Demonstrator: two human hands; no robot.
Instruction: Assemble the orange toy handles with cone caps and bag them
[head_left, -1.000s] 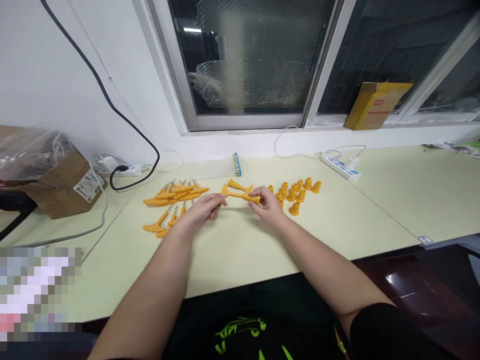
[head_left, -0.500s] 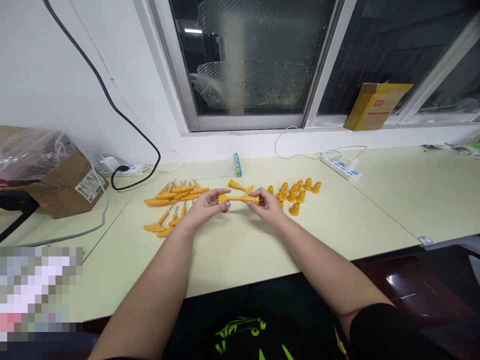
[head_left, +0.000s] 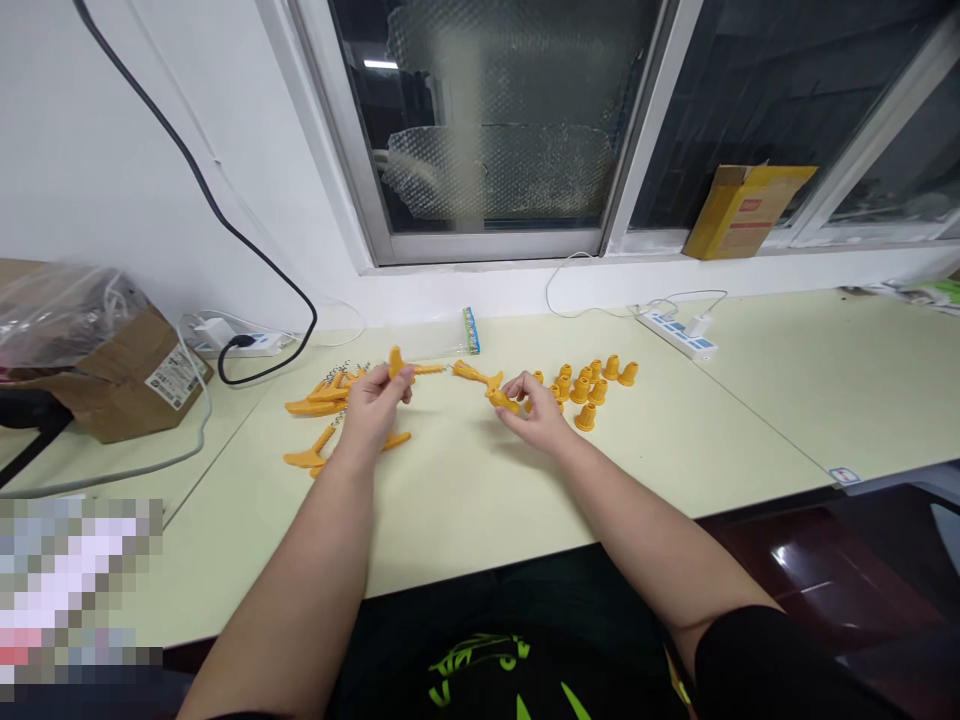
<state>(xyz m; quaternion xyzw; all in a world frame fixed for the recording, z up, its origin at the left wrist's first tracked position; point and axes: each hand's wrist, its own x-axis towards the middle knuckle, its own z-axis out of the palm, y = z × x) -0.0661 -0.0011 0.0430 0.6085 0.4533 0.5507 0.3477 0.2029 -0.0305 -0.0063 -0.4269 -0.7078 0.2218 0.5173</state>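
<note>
My left hand [head_left: 375, 410] is closed on the T-shaped handle of a yellow corkscrew [head_left: 427, 369], whose shaft and thin metal spiral point right. My right hand [head_left: 538, 415] pinches a hollow yellow cone-shaped sleeve [head_left: 501, 398], apart from the corkscrew. Just behind it lies another yellow piece [head_left: 466, 371] with a flared end and a handle, partly hidden. Several yellow corkscrews [head_left: 319, 407] are heaped under and beside my left hand, their metal spirals showing. To the right of my right hand, several yellow sleeves [head_left: 586, 418] stand on the pale table [head_left: 465, 510].
A clear plastic bag with a coloured header [head_left: 471, 330] lies at the back. Power strips [head_left: 679, 335] sit near the wall on both sides. On the left stands an open cardboard box [head_left: 142, 370] with a black cable nearby. A yellow carton [head_left: 750, 212] leans against the window.
My hands have moved apart. The corkscrew went left and slightly up with my left hand, while the sleeve stayed in my right hand, now tilted with its narrow end showing.
</note>
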